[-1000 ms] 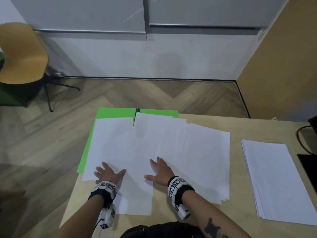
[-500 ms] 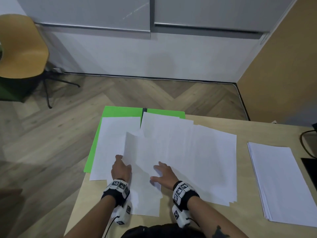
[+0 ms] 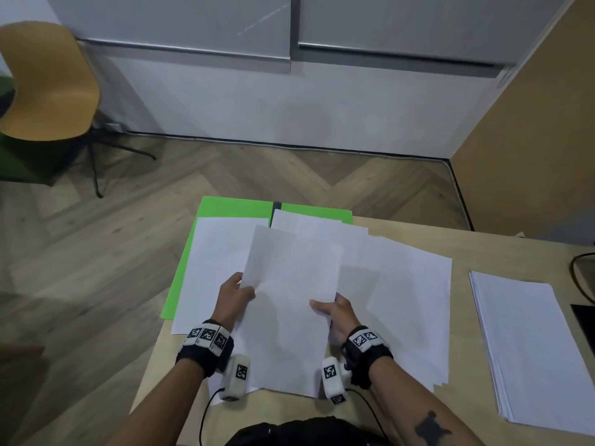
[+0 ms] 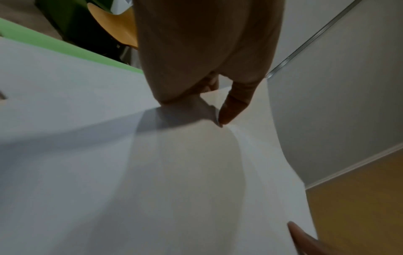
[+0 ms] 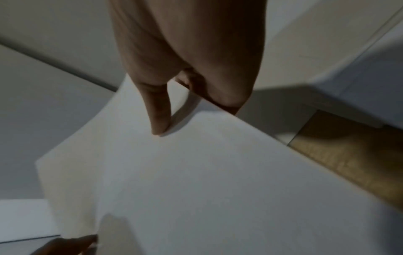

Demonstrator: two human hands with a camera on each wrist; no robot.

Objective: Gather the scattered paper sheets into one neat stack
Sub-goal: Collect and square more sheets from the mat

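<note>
Left hand at 9 o'clock, right hand at 3, each grip pinching the lifted paper sheet by opposite edges, keeping it taut for squaring.

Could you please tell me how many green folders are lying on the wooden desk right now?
2. One bright green folder lies at the desk's far left corner, the second green folder just right of it. White paper sheets cover most of both, so more could be hidden.
</note>
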